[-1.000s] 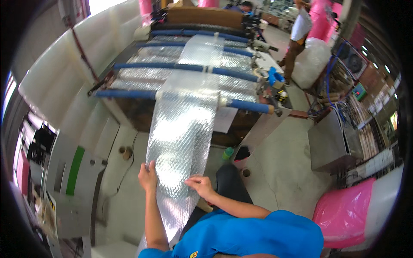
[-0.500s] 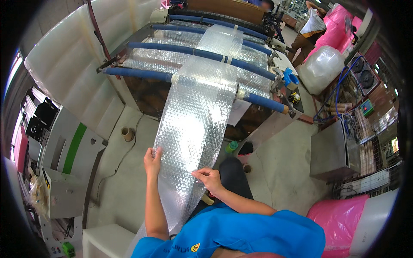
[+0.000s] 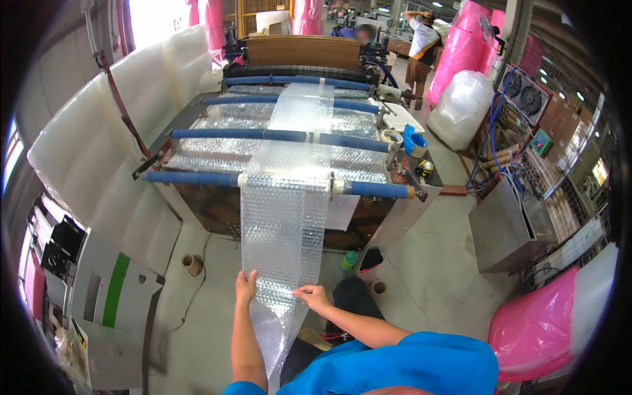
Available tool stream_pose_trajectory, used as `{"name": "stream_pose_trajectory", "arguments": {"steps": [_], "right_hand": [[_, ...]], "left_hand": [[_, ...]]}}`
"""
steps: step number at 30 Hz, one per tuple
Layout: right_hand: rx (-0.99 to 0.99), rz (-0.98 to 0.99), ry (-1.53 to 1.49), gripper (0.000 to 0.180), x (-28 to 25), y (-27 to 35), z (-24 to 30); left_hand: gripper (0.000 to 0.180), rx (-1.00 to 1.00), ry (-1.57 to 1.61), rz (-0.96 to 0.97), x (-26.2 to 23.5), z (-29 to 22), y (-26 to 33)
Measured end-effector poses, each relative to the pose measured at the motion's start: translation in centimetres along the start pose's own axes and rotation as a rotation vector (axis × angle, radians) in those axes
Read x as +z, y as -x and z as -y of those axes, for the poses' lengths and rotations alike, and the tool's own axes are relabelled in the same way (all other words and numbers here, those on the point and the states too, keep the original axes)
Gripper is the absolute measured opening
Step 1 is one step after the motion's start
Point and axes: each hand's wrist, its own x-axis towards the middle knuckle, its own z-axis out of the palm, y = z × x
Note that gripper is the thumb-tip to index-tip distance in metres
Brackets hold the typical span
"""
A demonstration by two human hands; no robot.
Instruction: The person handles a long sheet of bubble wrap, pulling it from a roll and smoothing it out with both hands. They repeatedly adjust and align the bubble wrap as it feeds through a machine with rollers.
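Note:
A long strip of clear bubble wrap [image 3: 282,224] runs down from the machine's front roller [image 3: 197,178] toward my lap. My left hand [image 3: 245,288] is closed on the strip's left edge, its thumb on the near face. At the strip's right side my right hand [image 3: 312,297] pinches the bubble wrap between thumb and fingers. A lengthwise line shows on the strip, with a narrower band to its right. Below my hands the strip narrows and hangs down beside my legs.
Several blue-wrapped rollers cross the machine ahead. Tape rolls [image 3: 414,141] and a tape measure [image 3: 425,169] lie on its right side. A green bottle [image 3: 349,261] stands on the floor near my knee. Pink rolls [image 3: 536,322] stand at right; a person [image 3: 422,49] stands far back.
My view has tilted up, so the machine and background show more fully. Both hands still hold the strip's sides, and the strip now hangs straighter from the roller.

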Motion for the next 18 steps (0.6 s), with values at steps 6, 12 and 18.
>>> {"name": "stream_pose_trajectory", "arguments": {"steps": [6,12,18], "right_hand": [[0.02,0.039,-0.075,0.023,-0.3,-0.6,-0.8],[0.008,0.053,-0.096,0.023,0.0,0.3,-2.0],[-0.086,-0.012,-0.119,0.022,-1.2,-2.6,2.3]], "left_hand": [[0.04,-0.039,-0.021,0.015,0.0,-0.9,0.2],[0.04,0.011,0.016,-0.013,0.3,0.5,1.5],[0.043,0.094,-0.028,0.021,-0.6,-3.7,-2.1]]}}
